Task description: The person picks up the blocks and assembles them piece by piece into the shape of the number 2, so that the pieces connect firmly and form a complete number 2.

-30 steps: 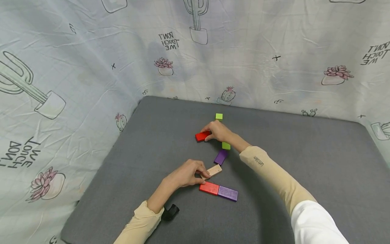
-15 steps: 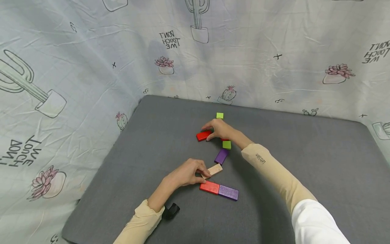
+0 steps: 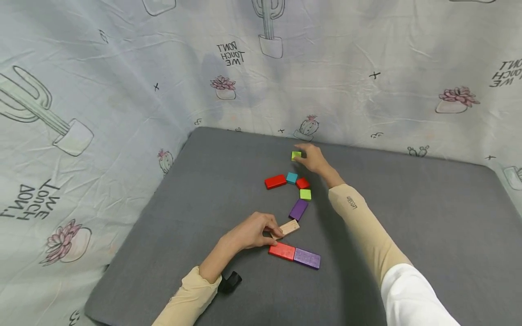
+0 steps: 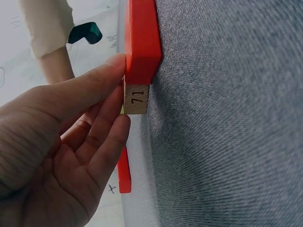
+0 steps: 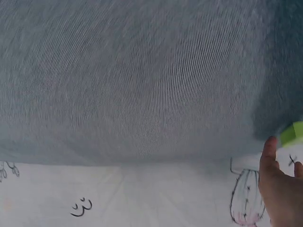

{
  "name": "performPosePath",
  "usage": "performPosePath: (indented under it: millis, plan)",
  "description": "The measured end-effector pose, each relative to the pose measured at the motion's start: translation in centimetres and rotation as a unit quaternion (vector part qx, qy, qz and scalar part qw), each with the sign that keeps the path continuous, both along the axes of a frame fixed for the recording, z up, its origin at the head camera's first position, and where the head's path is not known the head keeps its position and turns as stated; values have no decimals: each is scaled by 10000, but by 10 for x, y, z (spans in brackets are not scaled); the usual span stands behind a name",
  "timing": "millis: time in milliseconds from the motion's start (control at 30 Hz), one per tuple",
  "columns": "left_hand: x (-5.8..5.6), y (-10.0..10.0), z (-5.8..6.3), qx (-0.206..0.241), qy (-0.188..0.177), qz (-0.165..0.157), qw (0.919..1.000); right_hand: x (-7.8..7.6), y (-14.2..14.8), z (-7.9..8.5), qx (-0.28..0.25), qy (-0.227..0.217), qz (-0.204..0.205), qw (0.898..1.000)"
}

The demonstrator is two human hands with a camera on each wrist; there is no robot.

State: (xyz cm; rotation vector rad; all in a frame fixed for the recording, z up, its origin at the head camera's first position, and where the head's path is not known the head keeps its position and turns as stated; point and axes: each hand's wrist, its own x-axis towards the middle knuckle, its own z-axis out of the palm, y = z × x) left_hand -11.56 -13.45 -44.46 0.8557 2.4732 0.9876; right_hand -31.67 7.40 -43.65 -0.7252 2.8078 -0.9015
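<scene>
In the head view my left hand point(image 3: 257, 231) rests at the left ends of a plain wooden block point(image 3: 290, 227) and a red block point(image 3: 282, 251). The left wrist view shows its thumb touching the red block point(image 4: 143, 42), with fairly straight fingers beside the wooden block point(image 4: 136, 99), marked 71. My right hand point(image 3: 313, 158) reaches to a small green block point(image 3: 296, 155) at the back, its thumb and fingers spread about it. In the right wrist view a gap seems to show between a fingertip and the green block point(image 5: 292, 134).
A purple block point(image 3: 307, 258) adjoins the near red one. A curve of blocks runs on: purple point(image 3: 298, 210), green point(image 3: 305, 194), small red point(image 3: 302, 183), blue point(image 3: 292, 178) and long red point(image 3: 275, 181). A printed curtain point(image 3: 346, 68) hangs behind the grey table point(image 3: 408, 226).
My right hand has left the long red block and moved back and right to the small green block, uncovering the blue and small red blocks. The left hand stays put.
</scene>
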Motion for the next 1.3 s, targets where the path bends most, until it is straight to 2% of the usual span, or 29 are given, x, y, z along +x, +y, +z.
performPosePath:
  millis: [200, 300, 433, 633, 767, 900, 1000, 1300]
  plan:
    - [1, 0, -1, 157, 76, -43, 9998, -3, -5, -10, 80, 66, 20, 9999]
    - [1, -1, 0, 193, 75, -22, 9998, -5, -6, -11, -8, 202, 42, 9998]
    - [0, -1, -1, 143, 39, 26, 9999, -7, -4, -11, 130, 402, 106, 9991]
    - [1, 0, -2, 107, -17, 13, 9999, -8, -3, -15, 402, 279, -175, 9986]
    - [1, 0, -2, 133, 31, -17, 9999, -9, -4, -15, 402, 329, -367, 9980]
    - [0, 1, -1, 124, 56, -30, 9999, -10, -1, -10, 206, 326, -518, 9979]
    - [0, 1, 0, 67, 51, -21, 10000, -10, 2, -5, -40, 169, -623, 9979]
    - [1, 1, 1, 5, -4, 24, 10000, -5, 4, 6, -814, 233, -500, 9952]
